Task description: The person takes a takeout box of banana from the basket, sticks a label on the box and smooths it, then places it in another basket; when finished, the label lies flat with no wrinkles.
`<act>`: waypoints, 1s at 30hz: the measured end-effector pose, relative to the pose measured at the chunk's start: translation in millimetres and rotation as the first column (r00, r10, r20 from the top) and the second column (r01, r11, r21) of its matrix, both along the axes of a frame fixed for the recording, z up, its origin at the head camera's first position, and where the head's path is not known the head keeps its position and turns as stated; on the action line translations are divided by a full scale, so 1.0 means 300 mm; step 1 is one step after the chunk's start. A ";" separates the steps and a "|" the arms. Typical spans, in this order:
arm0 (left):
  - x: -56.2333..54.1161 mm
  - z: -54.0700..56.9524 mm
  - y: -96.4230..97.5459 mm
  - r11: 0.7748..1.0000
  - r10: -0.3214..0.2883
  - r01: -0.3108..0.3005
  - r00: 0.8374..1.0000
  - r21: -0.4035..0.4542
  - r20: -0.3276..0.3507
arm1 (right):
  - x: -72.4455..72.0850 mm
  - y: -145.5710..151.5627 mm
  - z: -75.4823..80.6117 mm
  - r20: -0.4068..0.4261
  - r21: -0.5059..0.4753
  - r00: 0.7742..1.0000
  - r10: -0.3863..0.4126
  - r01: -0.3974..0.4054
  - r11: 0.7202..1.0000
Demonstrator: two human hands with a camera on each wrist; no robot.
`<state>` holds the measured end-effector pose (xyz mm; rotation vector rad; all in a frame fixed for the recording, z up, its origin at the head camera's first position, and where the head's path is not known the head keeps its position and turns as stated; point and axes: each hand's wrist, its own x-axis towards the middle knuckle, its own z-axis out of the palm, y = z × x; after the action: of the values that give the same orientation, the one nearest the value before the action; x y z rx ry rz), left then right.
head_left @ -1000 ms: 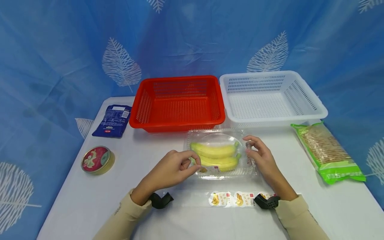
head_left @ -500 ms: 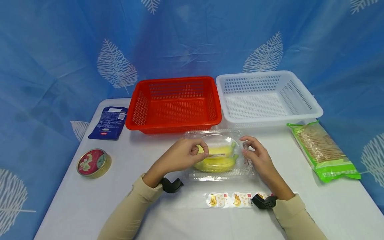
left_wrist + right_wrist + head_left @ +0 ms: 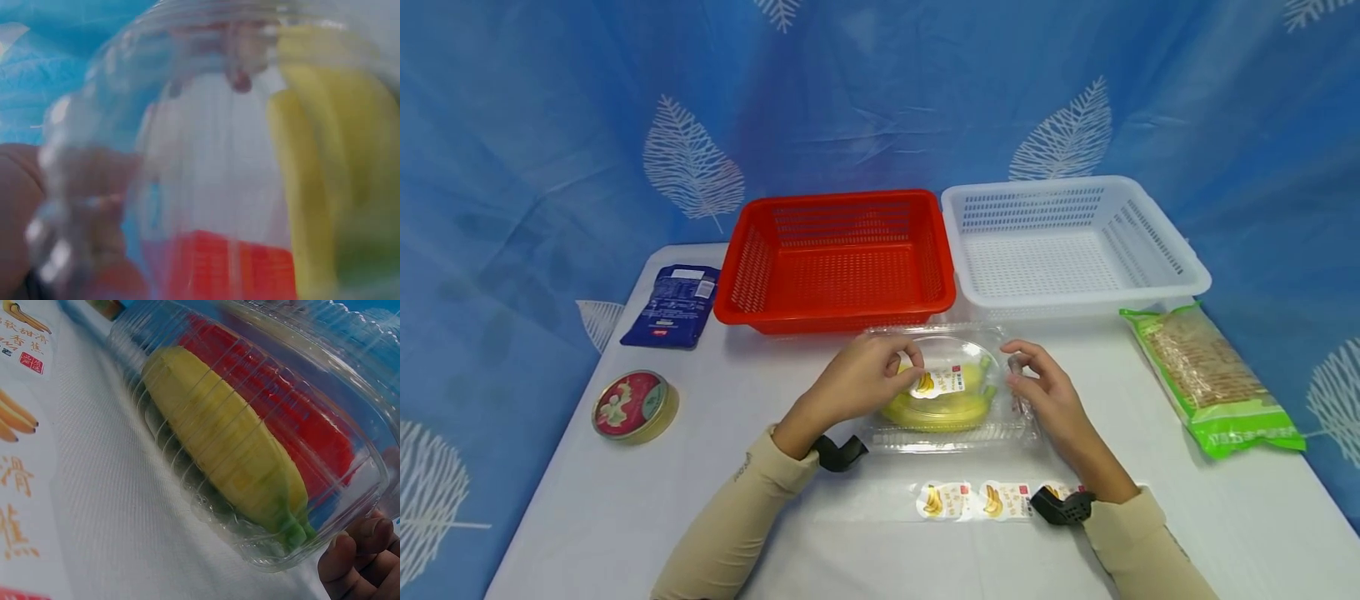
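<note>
Since earlier, L hand (image 3: 865,379) has shifted farther over the clear lidded plastic box (image 3: 917,439), pinching a white banana-print sticker (image 3: 942,382) by one end, prob. to keep the rest free. R hand (image 3: 1047,387) grips the box's right edge, apparently steadying it, w/ curved yellow bananas (image 3: 936,414) inside, on the white tablecloth (image 3: 752,400).

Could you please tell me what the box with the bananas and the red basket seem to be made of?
The box is likely thin, glossy clear plastic: light glints along its ridges and the bananas show through. The red basket looks like smooth moulded plastic, with even colour and slotted walls.
</note>
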<state>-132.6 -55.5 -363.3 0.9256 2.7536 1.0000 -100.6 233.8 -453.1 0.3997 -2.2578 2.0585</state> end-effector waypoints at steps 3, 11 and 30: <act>-0.002 -0.008 0.006 1.000 0.016 -0.017 0.999 -0.006 -0.035 | -0.001 -0.004 0.005 0.008 0.010 1.000 0.001 -0.001 1.000; -0.004 -0.019 0.018 0.997 0.074 -0.076 0.994 -0.028 -0.082 | 0.001 -0.005 0.015 0.039 0.038 0.999 -0.012 0.011 0.999; -0.013 -0.036 0.032 0.990 0.085 -0.103 0.981 -0.093 -0.173 | 0.004 -0.001 0.016 0.025 0.038 1.000 -0.002 0.001 0.999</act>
<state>-136.4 -45.8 -374.0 0.9124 2.9821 0.8198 -99.3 233.5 -448.2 0.3771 -2.3137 2.0338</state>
